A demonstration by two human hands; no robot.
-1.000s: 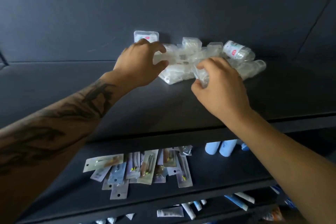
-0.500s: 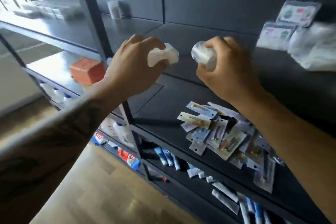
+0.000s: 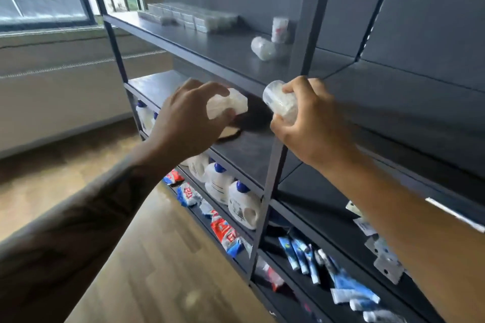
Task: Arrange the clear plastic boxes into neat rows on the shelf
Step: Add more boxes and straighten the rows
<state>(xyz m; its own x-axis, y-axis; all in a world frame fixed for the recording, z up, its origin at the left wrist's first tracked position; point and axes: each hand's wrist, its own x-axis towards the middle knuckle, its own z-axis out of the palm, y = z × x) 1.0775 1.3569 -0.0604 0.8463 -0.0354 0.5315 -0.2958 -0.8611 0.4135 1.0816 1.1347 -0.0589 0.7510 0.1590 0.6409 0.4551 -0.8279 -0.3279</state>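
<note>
The left hand (image 3: 187, 119) pinches a crinkly clear plastic box (image 3: 228, 107). The right hand (image 3: 312, 123) grips a round clear plastic tub (image 3: 280, 101). Both are held up near the dark metal shelf (image 3: 215, 47), where a neat row of clear boxes (image 3: 189, 16) sits far left.

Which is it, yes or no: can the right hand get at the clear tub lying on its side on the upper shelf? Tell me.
Probably not right now. The right hand already grips a clear plastic tub, so its fingers are taken. The path up to the tipped tub itself looks open, left of the upright post.
</note>
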